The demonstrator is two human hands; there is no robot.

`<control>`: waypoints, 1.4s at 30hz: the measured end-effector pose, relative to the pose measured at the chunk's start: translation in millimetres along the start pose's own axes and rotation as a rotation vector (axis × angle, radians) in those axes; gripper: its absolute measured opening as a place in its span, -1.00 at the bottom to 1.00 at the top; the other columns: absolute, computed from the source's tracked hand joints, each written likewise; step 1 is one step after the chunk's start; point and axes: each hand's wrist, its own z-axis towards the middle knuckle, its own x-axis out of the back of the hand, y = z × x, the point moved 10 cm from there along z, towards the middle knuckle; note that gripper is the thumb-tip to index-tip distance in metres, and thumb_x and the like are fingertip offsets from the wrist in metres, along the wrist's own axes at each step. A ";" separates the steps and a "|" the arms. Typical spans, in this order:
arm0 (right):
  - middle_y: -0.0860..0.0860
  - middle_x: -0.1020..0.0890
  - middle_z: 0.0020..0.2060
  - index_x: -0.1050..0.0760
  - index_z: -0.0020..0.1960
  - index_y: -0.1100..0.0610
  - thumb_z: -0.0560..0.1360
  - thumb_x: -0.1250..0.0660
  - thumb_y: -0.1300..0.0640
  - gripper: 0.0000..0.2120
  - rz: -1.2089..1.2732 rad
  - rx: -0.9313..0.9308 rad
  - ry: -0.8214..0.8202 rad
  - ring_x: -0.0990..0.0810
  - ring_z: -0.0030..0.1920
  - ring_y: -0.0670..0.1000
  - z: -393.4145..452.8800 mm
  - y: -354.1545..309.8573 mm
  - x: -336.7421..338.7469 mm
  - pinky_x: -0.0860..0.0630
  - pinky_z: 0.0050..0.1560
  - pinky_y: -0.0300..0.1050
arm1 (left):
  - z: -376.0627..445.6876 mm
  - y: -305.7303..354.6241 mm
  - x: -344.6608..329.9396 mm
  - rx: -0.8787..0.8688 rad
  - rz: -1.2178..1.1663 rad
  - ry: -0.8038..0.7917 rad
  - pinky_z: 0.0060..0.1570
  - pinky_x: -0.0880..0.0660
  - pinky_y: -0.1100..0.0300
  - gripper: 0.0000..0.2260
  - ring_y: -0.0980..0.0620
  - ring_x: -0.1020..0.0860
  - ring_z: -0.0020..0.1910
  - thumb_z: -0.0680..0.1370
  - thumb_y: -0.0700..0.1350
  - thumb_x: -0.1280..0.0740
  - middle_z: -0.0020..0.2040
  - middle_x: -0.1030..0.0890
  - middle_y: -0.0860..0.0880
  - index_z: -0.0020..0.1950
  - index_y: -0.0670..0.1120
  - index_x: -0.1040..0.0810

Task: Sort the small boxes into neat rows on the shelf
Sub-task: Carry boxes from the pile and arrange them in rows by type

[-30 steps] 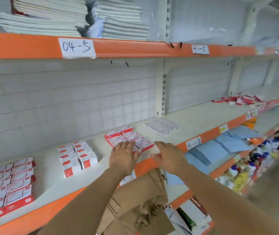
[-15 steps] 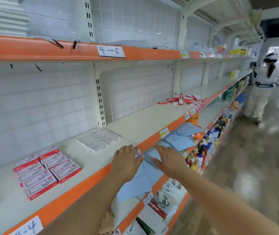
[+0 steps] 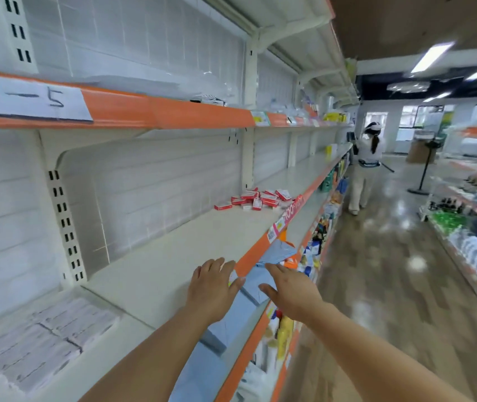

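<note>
**Red-and-white boxes heaped far along the shelf; both hands bare**

Red-and-white small boxes (image 3: 260,197): a loose, jumbled heap on the cream shelf (image 3: 173,256), near its orange front edge (image 3: 250,255), well apart from both hands. Left hand (image 3: 212,288): fingers straight and spread, holding nothing, over the shelf's front edge. Right hand (image 3: 289,291): fingers extended, holding nothing, just beyond the edge above blue sheets (image 3: 254,285) on the lower tier. Pale flat packs (image 3: 48,338): blurred, in a tidy block at the shelf's near end. Paper label (image 3: 28,97), handwritten, on the upper shelf. Another person (image 3: 366,166) stands down the aisle.
</note>
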 end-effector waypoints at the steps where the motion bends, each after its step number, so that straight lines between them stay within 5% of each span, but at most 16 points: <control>1: 0.00 -0.27 0.47 -0.06 0.53 0.05 0.62 0.00 -0.18 -0.44 -0.006 -0.015 -0.009 -0.34 0.39 0.09 9.8 7.8 -1.0 -0.37 0.25 -0.01 | 14.6 -0.7 -2.7 -0.010 -0.002 0.000 0.43 -0.01 0.12 -0.52 0.02 -0.10 0.48 0.63 0.20 0.04 0.52 -0.16 0.03 0.52 0.08 -0.13; 11: 0.00 -0.31 0.45 -0.05 0.54 0.04 0.62 -0.02 -0.16 -0.44 -0.034 -0.095 -0.048 -0.39 0.34 0.08 91.0 87.7 -25.4 -0.41 0.18 -0.03 | 124.7 4.4 -45.4 -0.033 -0.043 -0.037 0.44 -0.01 0.11 -0.52 0.04 -0.09 0.49 0.63 0.19 0.03 0.53 -0.16 0.04 0.52 0.07 -0.13; 24: 0.00 -0.27 0.47 -0.04 0.54 0.05 0.62 -0.02 -0.16 -0.44 0.006 0.047 -0.014 -0.30 0.41 0.06 235.4 199.4 -31.0 -0.33 0.30 -0.03 | 284.3 33.0 -91.3 0.093 -0.039 -0.010 0.46 0.00 0.10 -0.52 0.03 -0.09 0.50 0.63 0.19 0.02 0.53 -0.15 0.03 0.53 0.08 -0.12; 42: 0.02 -0.35 0.41 -0.15 0.49 0.07 0.62 -0.06 -0.08 -0.51 0.052 0.183 0.087 -0.30 0.39 0.06 422.6 224.5 -51.1 -0.26 0.34 -0.07 | 443.5 -3.9 -135.7 0.274 -0.075 0.111 0.31 -0.31 0.15 -0.50 0.02 -0.27 0.39 0.58 0.14 -0.21 0.44 -0.28 0.05 0.49 0.07 -0.19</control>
